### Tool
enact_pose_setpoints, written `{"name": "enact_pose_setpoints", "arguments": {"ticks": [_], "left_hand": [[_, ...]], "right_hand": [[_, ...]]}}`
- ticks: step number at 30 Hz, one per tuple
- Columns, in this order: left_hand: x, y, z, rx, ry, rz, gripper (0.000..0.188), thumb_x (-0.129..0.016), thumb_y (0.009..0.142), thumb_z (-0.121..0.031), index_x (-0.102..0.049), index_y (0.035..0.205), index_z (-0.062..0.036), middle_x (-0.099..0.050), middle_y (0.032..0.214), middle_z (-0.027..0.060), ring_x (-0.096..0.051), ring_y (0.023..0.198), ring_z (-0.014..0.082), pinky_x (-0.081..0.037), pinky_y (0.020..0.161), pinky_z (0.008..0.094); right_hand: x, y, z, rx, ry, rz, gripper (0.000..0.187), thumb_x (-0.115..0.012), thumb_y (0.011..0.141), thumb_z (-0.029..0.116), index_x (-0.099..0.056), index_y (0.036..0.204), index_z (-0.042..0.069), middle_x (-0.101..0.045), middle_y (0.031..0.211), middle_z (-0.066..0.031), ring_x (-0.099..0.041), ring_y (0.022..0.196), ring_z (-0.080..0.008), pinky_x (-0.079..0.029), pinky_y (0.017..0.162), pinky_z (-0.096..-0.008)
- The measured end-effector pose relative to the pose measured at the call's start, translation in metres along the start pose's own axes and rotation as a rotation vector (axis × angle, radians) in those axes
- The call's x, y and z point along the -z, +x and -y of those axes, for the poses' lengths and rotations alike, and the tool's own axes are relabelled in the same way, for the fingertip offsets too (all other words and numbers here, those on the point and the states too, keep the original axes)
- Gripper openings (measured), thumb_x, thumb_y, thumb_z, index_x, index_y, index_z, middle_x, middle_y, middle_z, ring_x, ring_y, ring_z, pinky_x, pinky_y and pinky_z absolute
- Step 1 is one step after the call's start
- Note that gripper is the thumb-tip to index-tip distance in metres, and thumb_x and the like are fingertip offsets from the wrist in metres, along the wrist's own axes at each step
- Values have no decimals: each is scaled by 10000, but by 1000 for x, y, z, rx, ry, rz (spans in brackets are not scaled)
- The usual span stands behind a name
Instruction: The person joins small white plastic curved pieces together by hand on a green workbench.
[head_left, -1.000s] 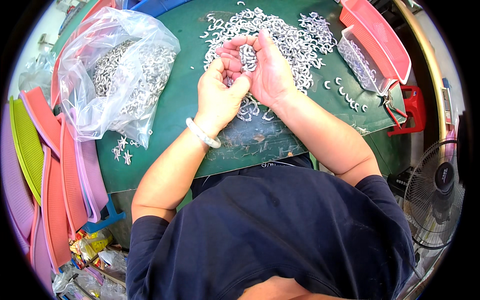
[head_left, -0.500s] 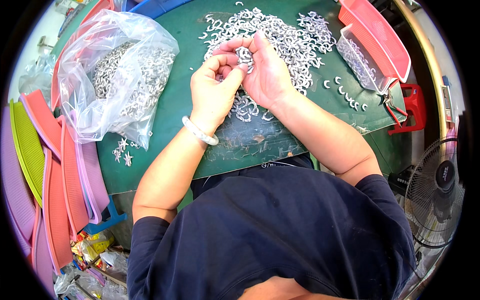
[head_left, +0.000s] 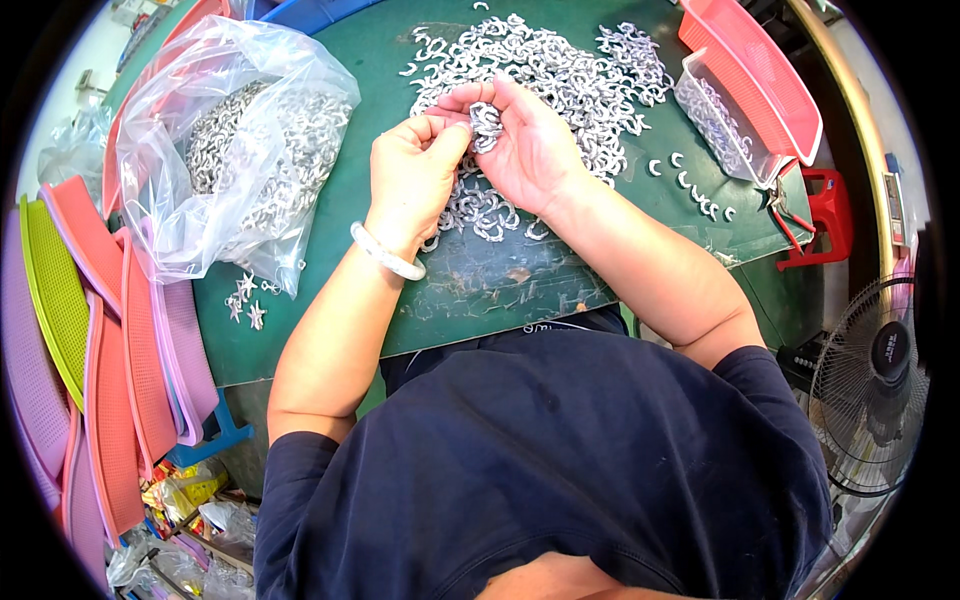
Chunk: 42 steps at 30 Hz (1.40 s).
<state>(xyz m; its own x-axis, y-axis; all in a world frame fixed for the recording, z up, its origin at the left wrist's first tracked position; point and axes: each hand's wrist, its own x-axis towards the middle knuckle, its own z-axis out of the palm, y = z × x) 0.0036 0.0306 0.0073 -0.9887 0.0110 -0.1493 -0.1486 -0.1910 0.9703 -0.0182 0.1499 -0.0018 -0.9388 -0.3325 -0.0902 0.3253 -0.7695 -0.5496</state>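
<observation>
My right hand is turned palm up and cupped around a small clump of silver-grey, crescent-shaped metal pieces. Thumb and fingers of my left hand are pinched together right beside that clump; whatever they hold is hidden. A pale bangle circles my left wrist. Both hands are above the near part of a large pile of the same crescent pieces, spread over the green table. Some loose crescents lie just below my hands.
At left stands a clear plastic bag full of metal pieces, with a few star-shaped pieces near it. Coloured baskets are stacked left. Right are a clear box of crescents, a pink basket, red-handled pliers and a fan.
My left hand has drawn back slightly to the left, so more of the clump in my right palm shows. My right fingertips have lowered a little.
</observation>
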Motion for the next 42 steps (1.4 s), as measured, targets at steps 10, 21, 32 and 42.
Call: {"name": "enact_pose_setpoints", "arguments": {"ticks": [10,21,32,42], "left_hand": [[9,4,-9,180,12,-5,146,-623,752,-137,-587,694,-8,-502,551,-1,-399,419,40,-289,371,177],[15,7,-9,323,-129,66,130,-583,762,-136,-575,706,-20,-494,552,0,-398,405,56,-285,353,177],[17,4,-14,248,-384,62,120,-482,768,-65,-558,843,-9,-598,785,87,-559,619,151,-463,546,256],[8,3,4,-397,424,42,181,-620,766,4,-571,941,2,-531,730,-24,-461,651,26,-391,581,160]], "right_hand": [[-2,-1,0,-3,5,-62,140,-455,801,58,-545,852,-36,-557,876,-138,-535,827,-235,-413,789,-338],[-1,-1,5,-53,-11,-22,196,-433,705,-71,-527,877,-60,-548,888,-180,-539,830,-279,-431,804,-358],[0,0,13,-35,61,19,231,-407,715,-37,-510,917,-80,-534,919,-199,-516,916,-301,-411,876,-377],[-3,-2,9,9,26,19,213,-414,738,-41,-497,932,-68,-524,958,-184,-517,896,-273,-432,815,-363]]}}
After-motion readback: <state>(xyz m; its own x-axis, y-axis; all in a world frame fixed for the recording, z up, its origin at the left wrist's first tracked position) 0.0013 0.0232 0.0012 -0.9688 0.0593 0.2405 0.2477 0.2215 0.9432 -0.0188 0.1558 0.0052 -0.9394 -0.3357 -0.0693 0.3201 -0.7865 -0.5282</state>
